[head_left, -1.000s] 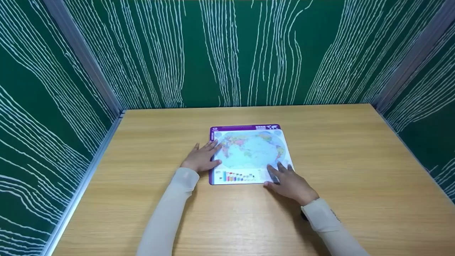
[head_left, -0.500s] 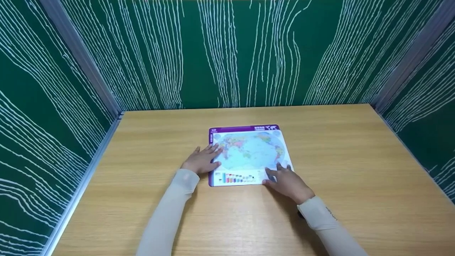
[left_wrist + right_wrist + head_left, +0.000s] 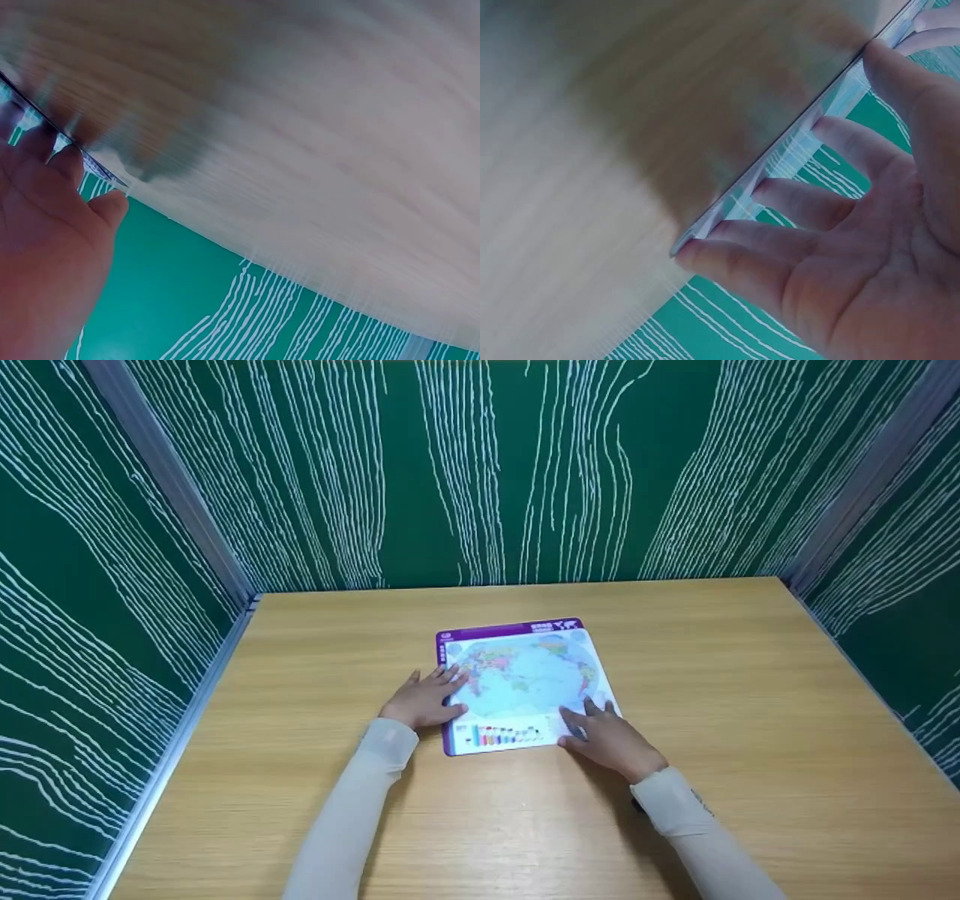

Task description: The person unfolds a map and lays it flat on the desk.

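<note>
So there's a map mat point(image 3: 536, 686) lying flat on the wooden table point(image 3: 765, 727), about mid-table, turned slightly counterclockwise. Treating the mat as a clock face: purple strip point(image 3: 487, 631) at 12, little bar chart point(image 3: 506, 735) around 6 to 7, world map in the middle.

Left hand point(image 3: 422, 701) sits at 9 o'clock, fingers spread and resting over that edge, not gripping anything. Right hand point(image 3: 613, 741) is at 4 o'clock, fingers fanned out on the near corner, thumb at the bottom edge; also loose, just touching, no grasp that I can see. Both wrist cams look pretty blurry on the table part, fwiw.

Pale sleeves point(image 3: 341, 817) on both arms, and past the table's 12 o'clock edge there's a green wall point(image 3: 409, 495) with squiggly white lines.
</note>
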{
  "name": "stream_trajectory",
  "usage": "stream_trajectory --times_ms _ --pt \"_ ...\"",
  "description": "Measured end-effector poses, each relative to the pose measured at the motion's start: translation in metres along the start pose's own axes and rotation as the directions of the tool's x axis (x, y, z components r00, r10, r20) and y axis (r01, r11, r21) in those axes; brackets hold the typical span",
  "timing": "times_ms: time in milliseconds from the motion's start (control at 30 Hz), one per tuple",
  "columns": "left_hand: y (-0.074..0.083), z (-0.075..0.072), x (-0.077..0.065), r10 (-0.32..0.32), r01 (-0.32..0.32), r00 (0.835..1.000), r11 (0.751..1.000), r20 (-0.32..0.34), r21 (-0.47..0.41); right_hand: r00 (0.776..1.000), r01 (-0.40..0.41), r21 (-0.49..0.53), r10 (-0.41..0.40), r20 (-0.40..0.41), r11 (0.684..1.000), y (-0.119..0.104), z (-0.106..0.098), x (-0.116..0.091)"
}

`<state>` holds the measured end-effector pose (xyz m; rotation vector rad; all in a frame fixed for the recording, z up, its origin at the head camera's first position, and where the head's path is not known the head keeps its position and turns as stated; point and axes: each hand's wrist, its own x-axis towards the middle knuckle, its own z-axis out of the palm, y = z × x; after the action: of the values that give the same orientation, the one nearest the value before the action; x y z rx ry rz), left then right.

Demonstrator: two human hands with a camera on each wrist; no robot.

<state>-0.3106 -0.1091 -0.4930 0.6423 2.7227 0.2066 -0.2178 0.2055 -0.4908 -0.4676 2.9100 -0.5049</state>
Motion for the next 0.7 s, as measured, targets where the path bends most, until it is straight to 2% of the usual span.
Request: stream_trajectory --times_ms 333,533,700 --pt "0.005 -0.001 -0.009 -0.011 0.011 1.0 1.0 0.014 -0.014 0.999 0.007 0.009 -0.007 0.033 1.0 0.014 -0.003 0.001" --pt "0.009 0.0 -0.014 -0.011 0.012 0.999 0.999 0.032 -0.042 0.998 0.043 -0.03 -0.042 0.049 0.999 0.019 -0.006 0.001" --pt "0.015 0.002 -0.018 -0.021 0.023 0.999 0.999 0.04 -0.029 0.997 0.036 -0.043 -0.033 0.067 0.998 0.024 -0.009 0.003"
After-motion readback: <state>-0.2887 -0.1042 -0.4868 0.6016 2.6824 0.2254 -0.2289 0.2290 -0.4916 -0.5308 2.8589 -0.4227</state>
